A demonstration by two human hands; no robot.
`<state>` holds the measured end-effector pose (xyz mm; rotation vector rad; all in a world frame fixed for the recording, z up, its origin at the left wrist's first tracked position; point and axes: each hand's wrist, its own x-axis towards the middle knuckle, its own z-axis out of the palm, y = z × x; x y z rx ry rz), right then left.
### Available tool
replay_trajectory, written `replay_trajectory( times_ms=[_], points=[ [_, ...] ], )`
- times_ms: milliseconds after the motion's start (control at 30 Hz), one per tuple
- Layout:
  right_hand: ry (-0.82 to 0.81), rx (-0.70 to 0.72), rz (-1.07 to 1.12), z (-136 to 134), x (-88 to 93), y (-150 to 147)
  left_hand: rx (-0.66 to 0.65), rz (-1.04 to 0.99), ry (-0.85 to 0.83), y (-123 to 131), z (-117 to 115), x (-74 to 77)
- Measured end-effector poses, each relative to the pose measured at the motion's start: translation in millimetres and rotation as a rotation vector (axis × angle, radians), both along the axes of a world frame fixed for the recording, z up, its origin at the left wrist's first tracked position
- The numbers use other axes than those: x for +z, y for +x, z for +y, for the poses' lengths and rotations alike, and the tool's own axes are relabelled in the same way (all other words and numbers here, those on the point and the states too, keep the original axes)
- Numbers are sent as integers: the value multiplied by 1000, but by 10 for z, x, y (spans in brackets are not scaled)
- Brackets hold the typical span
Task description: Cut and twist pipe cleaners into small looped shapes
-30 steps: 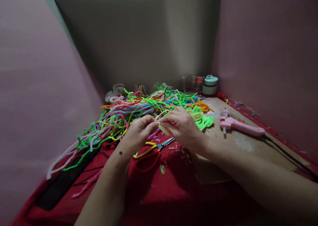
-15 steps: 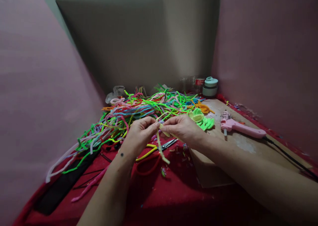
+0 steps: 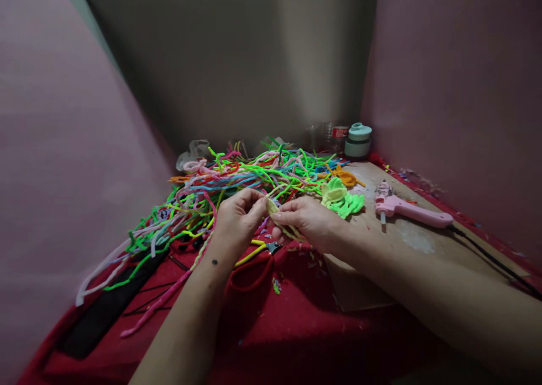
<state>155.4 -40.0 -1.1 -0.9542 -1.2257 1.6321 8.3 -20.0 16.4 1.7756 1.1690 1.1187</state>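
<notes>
Pinching a pale yellow fuzzy strand (image 3: 273, 206) between thumbs and fingertips, the left hand (image 3: 242, 215) and right hand (image 3: 311, 218) come close together — both clamped on it, above the red-covered worktop (image 3: 292, 323). Lengths of the strand trail beneath the right hand's fingers. Just below the hands lie scissors (image 3: 256, 252) with one yellow and one red handle, their blades partly hidden. Behind spreads a tangled heap of multicoloured fuzzy stems (image 3: 258, 176). To the right, a bright green and yellow fuzzy piece (image 3: 344, 200) rests at the edge of a brown board (image 3: 453, 256) — a pink glue gun (image 3: 417, 213) lies farther along it, its black cable running off rightward.
</notes>
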Motion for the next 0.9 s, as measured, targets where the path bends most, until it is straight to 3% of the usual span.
replay_trajectory(
  times_ms=[133, 200, 300, 400, 500, 567, 667, 767, 900],
  points=[
    [-16, -10, -7, 0, 5, -11, -212, -177, -254, -38, 46, -7],
    [25, -5, -10, 5, -5, -14, -259, -223, -299, -45, 64, -26],
    [134, -23, -89, 9, -22, -26, -175, -233, -283, -13, 62, -61],
    [187, -74, -313, 1, -39, -42, -67, -204, -268, 55, 38, -91],
    [394, -204, -554, -7, -70, -54, 12, -141, -204, 113, 10, -98],
    [478, -234, -564, -7, -84, -63, 54, -116, -146, 130, -9, -80],
    [328, -139, -376, -9, -62, -77, 71, -144, -148, 121, -28, -29],
    [144, -62, -225, -23, -2, -78, 5, -208, -258, 93, -25, 0],
    [31, 15, -93, -32, 24, -53, -13, -215, -279, 73, -4, -18]
  ],
)
